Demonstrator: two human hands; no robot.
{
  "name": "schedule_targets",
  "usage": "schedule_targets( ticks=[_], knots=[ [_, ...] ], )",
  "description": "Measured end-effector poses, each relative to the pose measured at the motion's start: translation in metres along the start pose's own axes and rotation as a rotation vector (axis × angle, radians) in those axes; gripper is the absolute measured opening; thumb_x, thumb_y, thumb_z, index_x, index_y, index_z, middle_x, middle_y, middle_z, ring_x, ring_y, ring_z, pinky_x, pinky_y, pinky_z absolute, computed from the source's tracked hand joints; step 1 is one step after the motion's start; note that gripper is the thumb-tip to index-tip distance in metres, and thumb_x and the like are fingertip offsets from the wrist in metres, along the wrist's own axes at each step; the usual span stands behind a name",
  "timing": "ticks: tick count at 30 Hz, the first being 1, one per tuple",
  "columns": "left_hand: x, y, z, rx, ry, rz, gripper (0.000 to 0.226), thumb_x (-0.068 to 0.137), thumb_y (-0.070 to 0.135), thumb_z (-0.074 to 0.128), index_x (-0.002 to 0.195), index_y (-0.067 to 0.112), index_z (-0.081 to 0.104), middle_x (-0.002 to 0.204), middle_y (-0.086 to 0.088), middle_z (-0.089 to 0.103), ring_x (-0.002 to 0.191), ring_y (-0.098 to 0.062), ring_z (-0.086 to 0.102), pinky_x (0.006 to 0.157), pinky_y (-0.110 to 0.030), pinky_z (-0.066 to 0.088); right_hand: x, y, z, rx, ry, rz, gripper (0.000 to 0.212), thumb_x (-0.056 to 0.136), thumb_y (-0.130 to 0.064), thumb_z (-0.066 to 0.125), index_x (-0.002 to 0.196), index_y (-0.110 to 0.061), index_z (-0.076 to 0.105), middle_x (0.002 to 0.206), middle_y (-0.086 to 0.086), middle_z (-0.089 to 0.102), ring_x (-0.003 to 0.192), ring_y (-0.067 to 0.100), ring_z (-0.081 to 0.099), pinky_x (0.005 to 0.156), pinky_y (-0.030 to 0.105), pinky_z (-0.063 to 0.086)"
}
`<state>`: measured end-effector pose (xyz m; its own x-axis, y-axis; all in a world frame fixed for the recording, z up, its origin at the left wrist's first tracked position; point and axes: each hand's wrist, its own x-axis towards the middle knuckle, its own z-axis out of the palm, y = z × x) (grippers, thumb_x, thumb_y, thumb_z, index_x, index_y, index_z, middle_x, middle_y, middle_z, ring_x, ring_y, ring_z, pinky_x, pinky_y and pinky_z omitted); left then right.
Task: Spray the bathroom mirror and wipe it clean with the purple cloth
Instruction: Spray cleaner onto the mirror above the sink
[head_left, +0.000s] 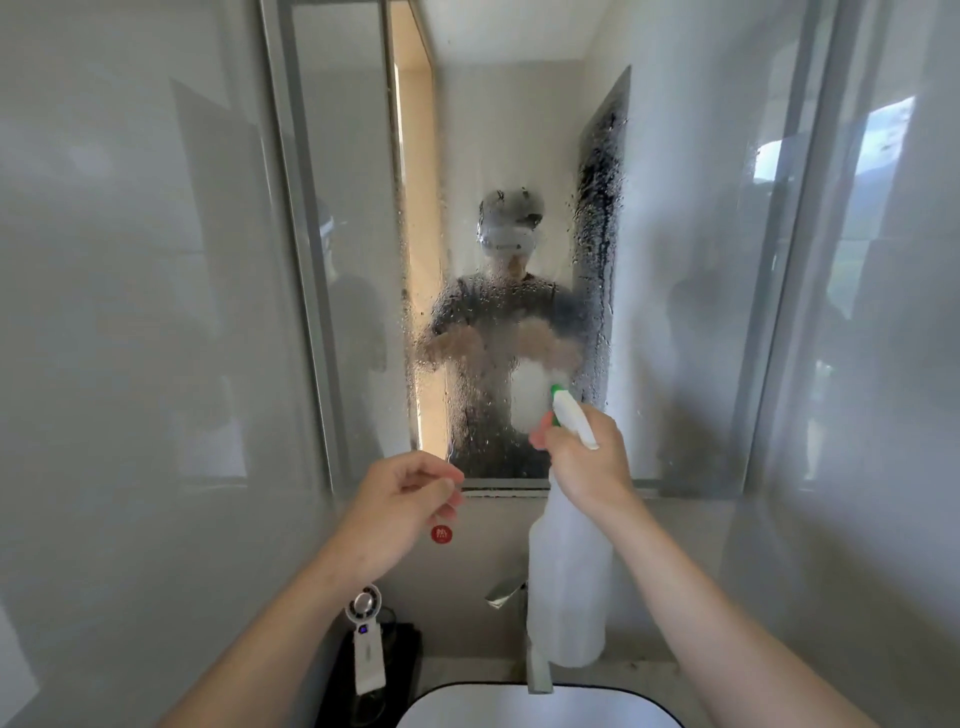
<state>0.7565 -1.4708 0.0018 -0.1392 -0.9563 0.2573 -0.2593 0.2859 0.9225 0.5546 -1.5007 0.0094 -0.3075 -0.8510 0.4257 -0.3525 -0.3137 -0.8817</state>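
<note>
The bathroom mirror (498, 156) fills the wall ahead; its lower middle is covered with spray droplets and runs. My right hand (587, 462) grips the neck of a translucent white spray bottle (569, 582), whose green-tipped nozzle points at the glass near the mirror's lower edge. My left hand (400, 499) hovers lower left of the bottle with fingers loosely curled, holding nothing. No purple cloth is in view.
A chrome tap (506, 592) stands behind the white basin (519, 709) at the bottom. A small white hand-held fan (366, 644) leans on a black box (379, 670) at the lower left. A red round sticker (441, 533) is on the wall below the mirror. Glossy grey walls close in on both sides.
</note>
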Motion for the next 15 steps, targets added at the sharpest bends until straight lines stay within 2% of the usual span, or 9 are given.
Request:
schedule_targets(
  ticks=[2,4,8,11,13,15],
  knots=[
    [0.001,0.003,-0.002,-0.015,0.017,0.003,0.016,0.093,-0.003,0.056,0.094,0.003,0.071,0.08,-0.011,0.074,0.069,-0.018,0.067,0.062,-0.018,0.05,0.001,-0.005,0.003,0.011,-0.056,-0.001,0.021,0.069,-0.023,0.054,0.076,-0.004,0.063,0.083,0.019,0.071,0.073,0.031,0.062,0.064,0.033,0.045],
    [0.0,0.006,-0.005,-0.026,0.033,0.005,0.016,0.093,-0.003,0.057,0.092,0.004,0.071,0.079,-0.01,0.074,0.068,-0.017,0.067,0.064,-0.02,0.05,0.003,-0.01,0.007,-0.004,-0.099,-0.011,0.015,0.076,-0.016,0.059,0.078,-0.002,0.062,0.074,0.015,0.066,0.066,0.027,0.056,0.061,0.031,0.04],
    [-0.001,0.009,-0.011,-0.035,0.039,0.01,0.018,0.093,-0.001,0.057,0.091,0.009,0.072,0.075,-0.004,0.075,0.067,-0.012,0.069,0.068,-0.025,0.05,0.006,-0.022,0.015,-0.012,-0.159,-0.015,0.031,0.066,-0.018,0.045,0.08,0.007,0.058,0.072,0.013,0.06,0.063,0.019,0.049,0.057,0.029,0.035],
    [-0.004,0.012,-0.018,-0.039,0.054,0.001,0.019,0.093,-0.002,0.056,0.091,0.008,0.072,0.076,-0.005,0.075,0.067,-0.011,0.069,0.068,-0.026,0.051,0.009,-0.027,0.021,-0.036,-0.189,-0.02,0.029,0.069,-0.015,0.043,0.077,0.012,0.051,0.067,0.012,0.053,0.062,0.018,0.046,0.054,0.027,0.033],
    [-0.006,0.014,-0.022,-0.032,0.069,-0.005,0.019,0.094,0.0,0.056,0.092,0.009,0.073,0.079,-0.006,0.076,0.07,-0.014,0.07,0.07,-0.026,0.052,0.011,-0.03,0.023,-0.046,-0.202,0.001,0.018,0.079,-0.006,0.046,0.068,0.007,0.048,0.062,0.012,0.05,0.055,0.018,0.049,0.043,0.021,0.033],
    [-0.007,0.015,-0.027,-0.023,0.075,-0.005,0.018,0.094,0.002,0.056,0.093,0.009,0.073,0.081,-0.007,0.077,0.072,-0.016,0.07,0.071,-0.027,0.053,0.01,-0.03,0.025,-0.047,-0.21,0.009,0.028,0.086,0.0,0.046,0.059,-0.007,0.042,0.053,0.007,0.045,0.042,0.015,0.051,0.037,0.016,0.03]
  ],
)
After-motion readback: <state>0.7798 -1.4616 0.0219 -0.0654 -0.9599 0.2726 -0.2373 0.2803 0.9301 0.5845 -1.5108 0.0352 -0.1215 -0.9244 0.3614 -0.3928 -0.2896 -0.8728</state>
